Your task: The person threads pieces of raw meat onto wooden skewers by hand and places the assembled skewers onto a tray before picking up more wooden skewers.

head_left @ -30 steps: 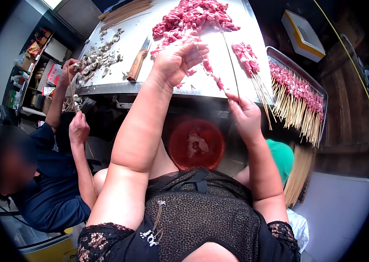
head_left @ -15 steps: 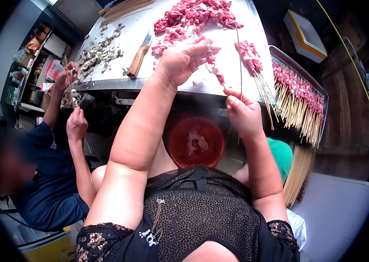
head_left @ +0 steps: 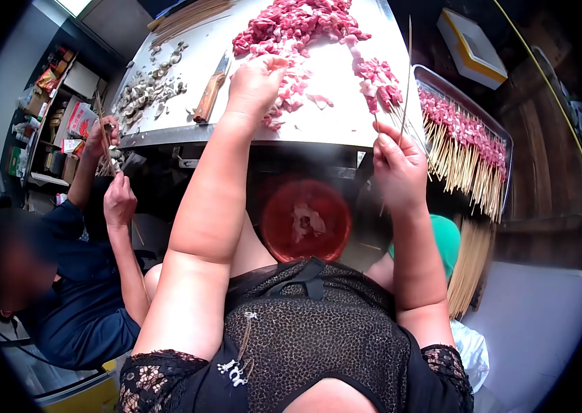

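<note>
My left hand (head_left: 258, 84) is at the near left edge of a heap of raw pink and red meat pieces (head_left: 298, 27), fingers curled together. What lies between its fingertips is hidden. My right hand (head_left: 401, 165) grips thin skewers at the table's front edge. One bare skewer (head_left: 408, 69) sticks up from it. A second, threaded with meat (head_left: 371, 102), reaches forward from its fingers beside a small stack of meat skewers (head_left: 389, 89) on the white table (head_left: 336, 127).
A tray (head_left: 509, 148) of many meat skewers stands at right. A knife (head_left: 210, 96), grey-white pieces (head_left: 146, 93) and bare sticks (head_left: 188, 20) lie at left. A red basin (head_left: 274, 230) sits below. At left, a co-worker's hands (head_left: 119, 199) hold a skewer.
My right hand has moved right, bringing the meat-threaded skewer beside the stack. My left hand has left that skewer and moved left to the heap.
</note>
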Available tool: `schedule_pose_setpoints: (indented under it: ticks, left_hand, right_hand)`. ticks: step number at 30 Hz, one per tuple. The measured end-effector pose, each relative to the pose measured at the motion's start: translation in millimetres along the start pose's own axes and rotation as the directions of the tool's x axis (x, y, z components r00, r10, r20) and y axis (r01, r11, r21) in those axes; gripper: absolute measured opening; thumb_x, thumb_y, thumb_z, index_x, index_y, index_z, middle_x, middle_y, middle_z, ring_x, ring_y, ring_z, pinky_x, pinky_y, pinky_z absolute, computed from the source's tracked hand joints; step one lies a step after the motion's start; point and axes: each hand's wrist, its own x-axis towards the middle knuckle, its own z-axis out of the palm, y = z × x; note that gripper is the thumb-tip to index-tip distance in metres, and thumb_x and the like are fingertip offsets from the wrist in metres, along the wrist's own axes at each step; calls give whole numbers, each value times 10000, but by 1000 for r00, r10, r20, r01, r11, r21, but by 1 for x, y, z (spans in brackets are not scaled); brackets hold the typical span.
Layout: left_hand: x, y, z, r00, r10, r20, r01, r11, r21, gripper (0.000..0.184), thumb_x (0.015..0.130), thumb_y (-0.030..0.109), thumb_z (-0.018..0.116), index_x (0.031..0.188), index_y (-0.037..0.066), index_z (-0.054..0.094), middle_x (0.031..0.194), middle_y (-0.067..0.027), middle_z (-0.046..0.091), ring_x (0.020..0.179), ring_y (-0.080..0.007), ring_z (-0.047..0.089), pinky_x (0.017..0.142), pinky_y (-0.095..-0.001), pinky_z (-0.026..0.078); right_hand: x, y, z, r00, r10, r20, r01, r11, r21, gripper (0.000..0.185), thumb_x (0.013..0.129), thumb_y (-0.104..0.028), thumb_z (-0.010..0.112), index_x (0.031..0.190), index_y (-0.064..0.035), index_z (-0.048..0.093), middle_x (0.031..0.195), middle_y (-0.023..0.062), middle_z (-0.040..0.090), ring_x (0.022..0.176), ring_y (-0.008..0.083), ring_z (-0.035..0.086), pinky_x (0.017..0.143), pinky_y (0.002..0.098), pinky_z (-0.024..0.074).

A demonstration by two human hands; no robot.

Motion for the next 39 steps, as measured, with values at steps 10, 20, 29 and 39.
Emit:
schedule_pose_setpoints:
  ticks: [10, 20, 29, 39]
  left_hand:
    - [26, 7, 37, 936, 342, 79, -332, 790, 515, 221, 773, 90, 558, 958, 92, 679, 873, -134, 653, 788, -267, 636, 755, -363, 495]
    - [33, 17, 20, 986, -78, 148, 140, 869, -474, 165, 829, 117, 608, 938, 2, 652, 838, -86, 669, 737, -147, 631, 684, -266, 510]
    - [11, 21, -2, 936, -72, 344, 344, 387, -856, 202, 909, 93, 464, 1049, -21, 555, 927, -121, 630, 812, -167, 623, 785, -292, 527]
    - [4, 23, 0, 933, -92, 347, 349, 458, -818, 178, 873, 129, 580, 991, -4, 583, 890, -110, 645, 756, -155, 630, 739, -289, 536]
  right_hand:
    - [-1, 9, -7, 1000, 16, 20, -16, 1000, -5, 240, 900, -90, 527, 1117, -2, 579, 693, -21, 524, 440, 4, 356, 377, 143, 252]
    - [-4, 14, -11, 998, 56, 24, -55, 998, -39, 245, 900, -105, 535, 1124, -17, 584, 700, -33, 528, 468, -4, 380, 400, 132, 275]
    - [-5, 20, -6, 993, 100, 63, -96, 993, -65, 240, 894, -110, 550, 1115, -28, 593, 694, -41, 531, 491, -5, 401, 410, 129, 285]
    - [-7, 21, -4, 996, 83, 39, -75, 984, -164, 222, 892, -110, 557, 1092, -28, 609, 692, -51, 525, 517, -6, 414, 445, 132, 312]
